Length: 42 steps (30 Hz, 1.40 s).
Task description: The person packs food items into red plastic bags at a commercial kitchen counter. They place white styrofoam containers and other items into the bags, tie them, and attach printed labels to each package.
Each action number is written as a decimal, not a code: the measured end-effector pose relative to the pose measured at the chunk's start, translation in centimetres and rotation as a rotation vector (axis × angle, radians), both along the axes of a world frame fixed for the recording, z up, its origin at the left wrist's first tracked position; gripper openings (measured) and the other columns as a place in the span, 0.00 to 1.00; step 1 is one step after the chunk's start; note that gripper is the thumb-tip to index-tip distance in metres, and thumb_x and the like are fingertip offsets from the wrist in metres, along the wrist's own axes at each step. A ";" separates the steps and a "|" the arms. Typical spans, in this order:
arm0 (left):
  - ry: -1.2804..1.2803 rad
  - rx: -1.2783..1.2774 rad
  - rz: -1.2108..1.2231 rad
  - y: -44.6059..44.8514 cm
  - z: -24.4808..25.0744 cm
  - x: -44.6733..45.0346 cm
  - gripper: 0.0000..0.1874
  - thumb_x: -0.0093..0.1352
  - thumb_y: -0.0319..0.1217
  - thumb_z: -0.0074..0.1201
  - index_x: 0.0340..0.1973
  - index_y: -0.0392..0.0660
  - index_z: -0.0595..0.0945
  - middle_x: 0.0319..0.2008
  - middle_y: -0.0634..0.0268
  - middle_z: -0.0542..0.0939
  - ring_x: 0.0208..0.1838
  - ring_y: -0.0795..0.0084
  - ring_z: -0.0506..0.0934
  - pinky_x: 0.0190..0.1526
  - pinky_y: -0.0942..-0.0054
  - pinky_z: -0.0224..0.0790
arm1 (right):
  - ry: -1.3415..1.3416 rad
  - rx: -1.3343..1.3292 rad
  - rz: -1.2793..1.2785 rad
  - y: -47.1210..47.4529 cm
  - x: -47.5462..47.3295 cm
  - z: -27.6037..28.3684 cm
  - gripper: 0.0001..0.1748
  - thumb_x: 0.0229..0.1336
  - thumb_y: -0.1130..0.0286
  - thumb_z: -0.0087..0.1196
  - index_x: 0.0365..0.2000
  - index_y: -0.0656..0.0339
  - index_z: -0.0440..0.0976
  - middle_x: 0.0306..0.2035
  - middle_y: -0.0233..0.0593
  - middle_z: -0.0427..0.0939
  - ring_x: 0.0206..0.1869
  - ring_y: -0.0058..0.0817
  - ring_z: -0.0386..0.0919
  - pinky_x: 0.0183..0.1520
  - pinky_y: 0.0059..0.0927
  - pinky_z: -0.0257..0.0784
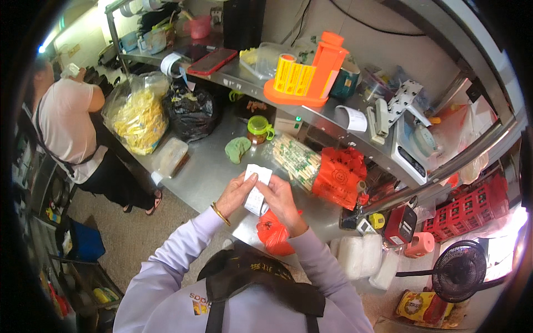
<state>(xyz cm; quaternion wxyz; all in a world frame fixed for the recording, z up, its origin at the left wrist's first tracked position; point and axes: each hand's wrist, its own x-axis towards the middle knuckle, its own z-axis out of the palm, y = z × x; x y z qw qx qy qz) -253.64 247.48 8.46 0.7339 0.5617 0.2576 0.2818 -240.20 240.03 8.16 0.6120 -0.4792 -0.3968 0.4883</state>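
A printed paper receipt (254, 199) is pinched between my two hands above the steel counter (200, 170). My left hand (234, 192) grips its left side with the thumb on top. On its right edge is my right hand (281, 199), the thumb also laid over the paper. The lower end of the slip curls. Just below my right hand sits a red plastic bag (272, 237), tied or bunched at the top. A pack of wrapped chopsticks (293, 158) and a flat red printed bag (340, 177) lie beyond my right hand. A green cloth (237, 149) rests beyond the receipt.
A lidded jar (259, 130), a plastic container (170, 158) and a bag of yellow packets (139, 120) occupy the counter. Above runs a steel shelf (245, 92) with an orange label dispenser (310, 75). A co-worker (68, 120) stands at left. A black fan (458, 270) is at right.
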 end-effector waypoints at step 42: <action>0.594 1.237 0.032 14.0 32.1 19.8 0.48 0.43 0.67 0.63 0.43 0.36 0.82 0.42 0.51 0.82 0.45 0.57 0.80 0.46 0.66 0.71 | -0.718 0.467 -0.956 8.0 13.6 16.6 0.05 0.50 0.77 0.58 0.28 0.68 0.73 0.34 0.47 0.74 0.36 0.42 0.74 0.40 0.38 0.71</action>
